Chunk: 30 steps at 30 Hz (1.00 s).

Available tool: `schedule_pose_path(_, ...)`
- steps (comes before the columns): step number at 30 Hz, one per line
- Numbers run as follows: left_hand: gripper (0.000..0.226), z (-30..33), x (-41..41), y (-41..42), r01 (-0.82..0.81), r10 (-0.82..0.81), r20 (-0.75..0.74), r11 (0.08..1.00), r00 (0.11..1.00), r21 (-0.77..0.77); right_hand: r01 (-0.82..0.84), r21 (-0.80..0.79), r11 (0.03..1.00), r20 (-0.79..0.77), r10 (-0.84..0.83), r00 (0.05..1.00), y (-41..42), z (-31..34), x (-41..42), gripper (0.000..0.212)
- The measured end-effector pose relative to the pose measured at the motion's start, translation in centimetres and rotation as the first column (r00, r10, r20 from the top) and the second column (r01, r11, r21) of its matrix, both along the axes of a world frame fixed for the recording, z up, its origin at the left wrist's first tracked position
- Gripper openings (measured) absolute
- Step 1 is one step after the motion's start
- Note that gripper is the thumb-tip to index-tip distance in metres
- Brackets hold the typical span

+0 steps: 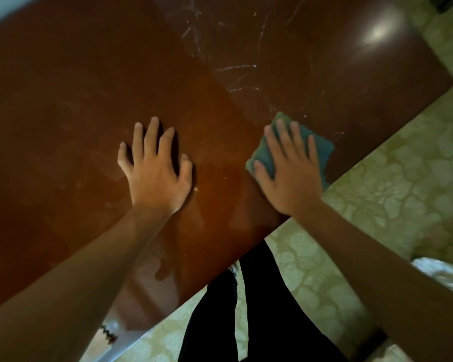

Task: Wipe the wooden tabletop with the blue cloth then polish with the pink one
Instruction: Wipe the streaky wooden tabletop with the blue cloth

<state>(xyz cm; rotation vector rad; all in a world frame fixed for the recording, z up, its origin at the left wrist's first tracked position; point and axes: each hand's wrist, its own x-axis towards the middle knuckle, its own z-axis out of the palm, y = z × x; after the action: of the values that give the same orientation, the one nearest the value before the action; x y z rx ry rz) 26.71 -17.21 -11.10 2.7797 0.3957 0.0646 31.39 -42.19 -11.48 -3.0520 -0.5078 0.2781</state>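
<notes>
A glossy reddish-brown wooden tabletop [89,87] fills most of the head view. My right hand [290,173] lies flat on a folded blue cloth [322,150] near the table's front right edge, palm pressing it onto the wood. My left hand [154,168] rests flat on the bare wood to the left of the cloth, fingers spread, holding nothing. White smears and streaks [236,74] mark the wood beyond the cloth. No pink cloth is in view.
The table's front edge [246,254] runs diagonally from lower left to upper right. Beyond it lies a pale green floral-patterned floor [392,194]. My black trouser legs [259,309] stand against the edge. A lamp's glare [377,35] shines on the far right corner.
</notes>
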Motion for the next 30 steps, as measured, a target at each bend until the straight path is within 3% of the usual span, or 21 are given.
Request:
schedule_pose_path(7,0.060,1.1,4.5,-4.2,0.192,-0.193,-0.057,0.981,0.980,-0.021,0.166,0.004,0.986,0.055,-0.166,0.985,-0.5,-0.2,1.2,0.077)
schedule_pose_path(14,0.059,-0.4,5.1,-5.9,0.188,-0.182,-0.065,0.977,0.981,0.099,-0.046,0.107,0.993,0.153,0.029,0.988,0.3,-1.3,-1.2,0.070)
schedule_pose_path(19,0.060,-1.0,5.1,-6.0,0.194,-0.194,-0.010,0.975,0.981,0.112,0.150,0.057,0.987,0.079,-0.154,0.985,-5.3,-0.6,5.4,0.074)
schedule_pose_path(24,0.060,-1.5,5.1,-5.9,0.192,-0.194,0.005,0.973,0.981,0.130,0.201,0.023,0.979,0.090,-0.203,0.975,-3.1,-0.5,4.2,0.076)
schedule_pose_path(30,0.060,-1.5,5.1,-5.8,0.193,-0.201,0.032,0.968,0.979,0.161,0.027,0.078,0.997,0.107,-0.035,0.994,2.2,-0.9,-0.7,0.074)
